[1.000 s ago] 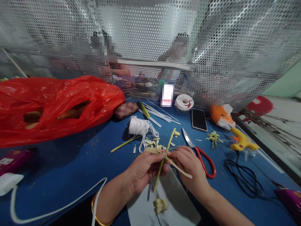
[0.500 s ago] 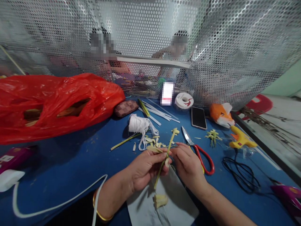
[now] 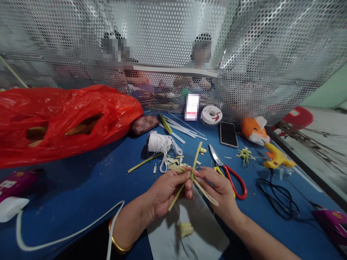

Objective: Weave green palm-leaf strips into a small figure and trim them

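Note:
My left hand (image 3: pixel 165 189) pinches several narrow green leaf strips (image 3: pixel 197 155) where they cross. One strip points up and away, another sticks out below my fingers, and a paler leaf strip (image 3: pixel 206 193) slants down across my right fingers. Closed beside the crossing, my right hand (image 3: pixel 222 193) has its thumb and forefinger on the strips; exactly which one it grips is hidden. Beneath the hands lies a white sheet (image 3: pixel 208 236) with a small pale yellow rolled piece (image 3: pixel 185 229) on it. Red-handled scissors (image 3: pixel 235 182) lie right of my right hand.
White string (image 3: pixel 159 142) and leaf scraps lie ahead. A red plastic bag (image 3: pixel 67 119) fills the left, with a white cable (image 3: pixel 70 233) nearer. A ribbon spool (image 3: pixel 211 115), a phone (image 3: pixel 228 134) and a yellow glue gun (image 3: pixel 278 157) sit right. Behind stands a perforated metal screen (image 3: pixel 162 29).
The paler leaf strip now extends toward the lower right over my right fingers. The lower strip end has swung left, and my right hand has turned slightly. Beyond the screen, a person has shifted.

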A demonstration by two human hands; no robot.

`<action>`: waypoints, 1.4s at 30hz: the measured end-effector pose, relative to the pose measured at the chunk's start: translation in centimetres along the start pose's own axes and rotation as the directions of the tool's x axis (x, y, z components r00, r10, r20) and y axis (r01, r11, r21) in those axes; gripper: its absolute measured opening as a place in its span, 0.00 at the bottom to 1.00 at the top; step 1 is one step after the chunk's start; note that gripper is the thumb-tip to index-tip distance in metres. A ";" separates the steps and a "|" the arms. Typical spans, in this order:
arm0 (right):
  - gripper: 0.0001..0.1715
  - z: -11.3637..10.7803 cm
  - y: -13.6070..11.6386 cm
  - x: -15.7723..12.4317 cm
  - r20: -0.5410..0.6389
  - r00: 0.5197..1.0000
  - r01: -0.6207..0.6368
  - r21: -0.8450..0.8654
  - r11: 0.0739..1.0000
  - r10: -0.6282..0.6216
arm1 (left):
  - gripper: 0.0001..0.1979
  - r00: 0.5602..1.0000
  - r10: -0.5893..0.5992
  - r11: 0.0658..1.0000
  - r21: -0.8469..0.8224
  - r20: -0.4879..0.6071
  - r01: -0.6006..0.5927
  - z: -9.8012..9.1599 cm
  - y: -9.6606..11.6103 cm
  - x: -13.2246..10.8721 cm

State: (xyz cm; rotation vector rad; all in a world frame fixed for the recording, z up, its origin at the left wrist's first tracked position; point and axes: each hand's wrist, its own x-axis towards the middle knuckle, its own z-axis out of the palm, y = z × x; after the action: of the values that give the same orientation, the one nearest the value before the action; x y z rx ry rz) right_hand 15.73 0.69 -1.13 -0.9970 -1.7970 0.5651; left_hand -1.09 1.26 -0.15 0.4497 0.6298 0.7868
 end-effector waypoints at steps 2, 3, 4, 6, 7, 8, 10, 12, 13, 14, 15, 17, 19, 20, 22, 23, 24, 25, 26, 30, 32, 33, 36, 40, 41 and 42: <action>0.11 0.0 0.0 0.0 0.018 1.000 0.006 -0.028 1.000 -0.005 | 0.12 1.000 -0.018 0.999 -0.037 0.017 0.018 0.1 0.0 0.0; 0.12 0.0 0.1 0.0 0.025 1.000 0.004 -0.032 0.999 -0.004 | 0.12 0.999 -0.027 0.998 -0.048 0.022 0.028 0.1 0.0 0.0; 0.12 0.0 0.2 0.0 0.032 0.999 -0.003 -0.030 1.000 0.004 | 0.12 0.999 -0.035 0.998 -0.054 0.020 0.036 0.2 0.0 -0.1; 0.12 0.1 0.4 0.1 0.057 0.998 -0.035 -0.004 0.999 0.035 | 0.10 0.999 -0.040 0.998 -0.042 -0.001 0.040 0.3 0.1 0.0; 0.12 0.1 0.5 0.1 0.073 0.996 -0.051 0.020 0.998 0.050 | 0.10 0.999 -0.035 0.999 -0.024 -0.019 0.034 0.3 0.1 0.0; 0.11 0.0 0.5 0.2 0.092 0.994 -0.070 0.047 0.996 0.066 | 0.09 0.999 -0.025 1.000 -0.001 -0.039 0.025 0.3 0.2 0.0; 0.10 -0.3 0.6 0.5 0.101 0.990 -0.113 0.107 0.988 0.102 | 0.09 0.997 0.011 0.999 0.054 -0.081 -0.007 0.4 0.3 0.1; 0.10 -0.7 0.6 0.7 0.073 0.984 -0.172 0.166 0.971 0.162 | 0.11 0.993 0.043 0.992 0.126 -0.112 -0.028 0.4 0.3 0.1; 0.09 -0.9 0.5 0.8 0.060 0.976 -0.217 0.197 0.956 0.209 | 0.12 0.991 0.051 0.985 0.170 -0.121 -0.030 0.5 0.2 0.1; 0.09 -1.1 0.4 0.9 0.056 0.962 -0.272 0.235 0.933 0.266 | 0.13 0.991 0.053 0.975 0.220 -0.126 -0.024 0.5 0.2 0.1; 0.09 -1.3 0.2 0.9 0.066 0.944 -0.328 0.280 0.902 0.323 | 0.13 0.991 0.049 0.962 0.272 -0.127 -0.013 0.6 0.1 0.0; 0.08 -1.3 0.0 1.0 0.109 0.907 -0.415 0.377 0.828 0.406 | 0.13 0.992 0.031 0.932 0.362 -0.122 0.015 0.8 0.0 -0.1; 0.08 -1.1 -0.3 0.9 0.128 0.889 -0.446 0.457 0.770 0.439 | 0.12 0.994 0.021 0.907 0.421 -0.107 0.026 1.0 -0.2 -0.2; 0.08 -1.0 -0.5 0.9 0.121 0.886 -0.446 0.483 0.753 0.447 | 0.12 0.995 0.017 0.897 0.442 -0.094 0.026 1.0 -0.2 -0.2; 0.08 -0.6 -0.7 0.7 0.094 0.877 -0.449 0.512 0.733 0.471 | 0.12 0.998 0.012 0.879 0.477 -0.066 0.021 1.1 -0.3 -0.3; 0.08 -0.5 -0.7 0.6 0.085 0.869 -0.456 0.518 0.724 0.487 | 0.12 0.998 0.006 0.871 0.491 -0.059 0.024 1.1 -0.4 -0.3; 0.09 -0.3 -0.8 0.5 0.078 0.862 -0.464 0.521 0.716 0.501 | 0.11 0.998 -0.004 0.864 0.502 -0.056 0.032 1.1 -0.4 -0.3; 0.09 -0.2 -0.8 0.4 0.075 0.854 -0.474 0.520 0.711 0.514 | 0.11 0.998 -0.017 0.858 0.512 -0.057 0.044 1.1 -0.4 -0.2; 0.09 -0.2 -0.7 0.3 0.071 0.848 -0.483 0.515 0.709 0.525 | 0.10 0.998 -0.029 0.853 0.518 -0.060 0.056 1.1 -0.4 -0.2; 0.10 -0.6 -0.7 0.7 0.041 0.862 -0.471 0.436 0.767 0.505 | 0.09 0.998 -0.021 0.854 0.519 -0.055 0.046 1.0 -0.4 -0.2; 0.12 -1.0 -0.8 1.0 0.018 0.885 -0.436 0.382 0.815 0.465 | 0.09 0.998 0.006 0.864 0.503 -0.063 0.027 0.9 -0.4 -0.1; 0.13 -1.2 -0.8 1.2 0.001 0.892 -0.421 0.365 0.831 0.452 | 0.09 0.997 0.018 0.866 0.500 -0.072 0.021 0.9 -0.3 0.0; 0.10 -1.6 -0.9 1.3 -0.054 0.890 -0.403 0.373 0.835 0.454 | 0.08 0.994 0.058 0.852 0.523 -0.097 0.001 0.9 -0.1 0.1; 0.08 -1.8 -0.4 1.1 -0.121 0.855 -0.406 0.450 0.796 0.504 | 0.06 0.996 0.044 0.840 0.542 -0.080 0.007 1.0 0.0 0.1; 0.08 -1.8 -0.2 1.1 -0.148 0.841 -0.402 0.474 0.783 0.521 | 0.05 0.996 0.038 0.842 0.539 -0.081 0.012 1.0 0.0 0.1; 0.08 -1.8 -0.1 1.1 -0.182 0.824 -0.391 0.502 0.771 0.537 | 0.05 0.995 0.038 0.848 0.529 -0.088 0.015 1.0 0.0 0.0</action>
State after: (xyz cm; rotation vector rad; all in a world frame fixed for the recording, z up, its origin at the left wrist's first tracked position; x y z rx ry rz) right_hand 17.11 1.45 0.29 -1.1376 -1.0468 1.0168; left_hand -0.40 1.15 0.57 0.9282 0.9415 0.6393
